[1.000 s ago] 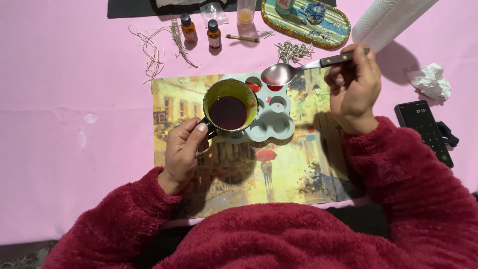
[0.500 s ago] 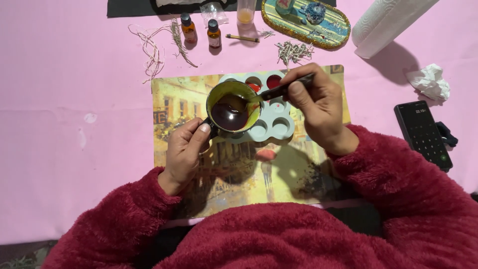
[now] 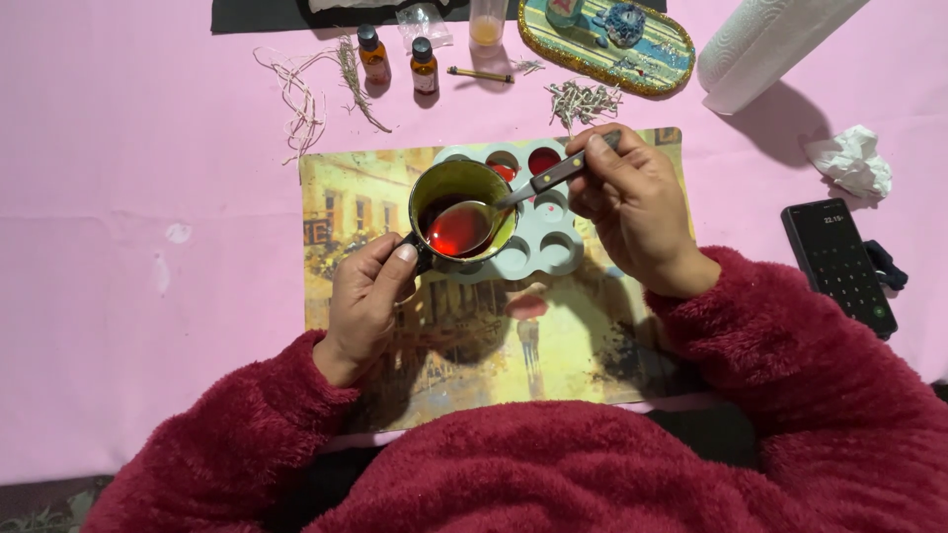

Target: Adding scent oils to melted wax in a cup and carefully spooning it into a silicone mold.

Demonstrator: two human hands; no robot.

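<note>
Right hand (image 3: pixel 632 202) grips spoon (image 3: pixel 494 212), handle angled up-right, bowl inside cup (image 3: pixel 462 209); left hand (image 3: pixel 365 296) grips cup handle.

There is one view only, from a camera worn on the head, looking almost straight down from above the person's chest onto a pink tablecloth (image 3: pixel 148 197). It sits close: the red fleece sleeves (image 3: pixel 790 375) fill the bottom of the frame, and both hands lie near the centre. The left hand (image 3: pixel 363 301) is just left of centre, the right hand (image 3: pixel 632 207) just right of it. The far side of the table runs along the top edge, cutting off a paper towel roll (image 3: pixel 770 39) at upper right. No second view shares the scene
</note>
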